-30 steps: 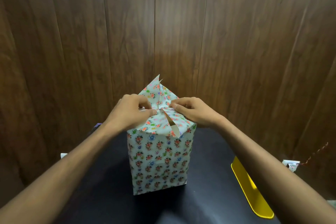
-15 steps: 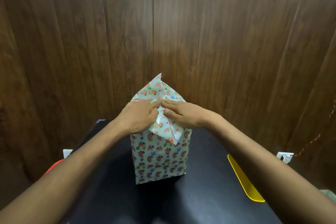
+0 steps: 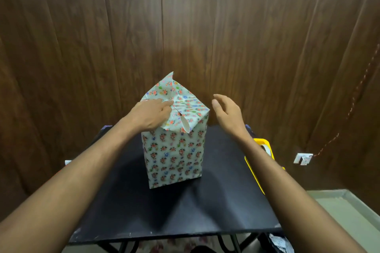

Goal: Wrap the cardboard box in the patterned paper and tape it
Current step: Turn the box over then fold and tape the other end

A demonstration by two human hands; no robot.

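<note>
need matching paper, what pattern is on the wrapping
Small multicoloured flowers on white patterned paper, clearest in the head view.

The box (image 3: 173, 150) itself is wholly hidden under the paper (image 3: 176, 107), so no cardboard shows. The left hand (image 3: 149, 116) covers the near left part of the folded top, and its fingertips cannot be made out against the paper. The right forearm hides much of the yellow tray (image 3: 254, 172) and most of the tape roll (image 3: 267, 149) in it. The table (image 3: 164, 211) legs are cut off by the bottom edge. A crumpled thing (image 3: 280, 242) at the near right is too blurred to tell.
</note>
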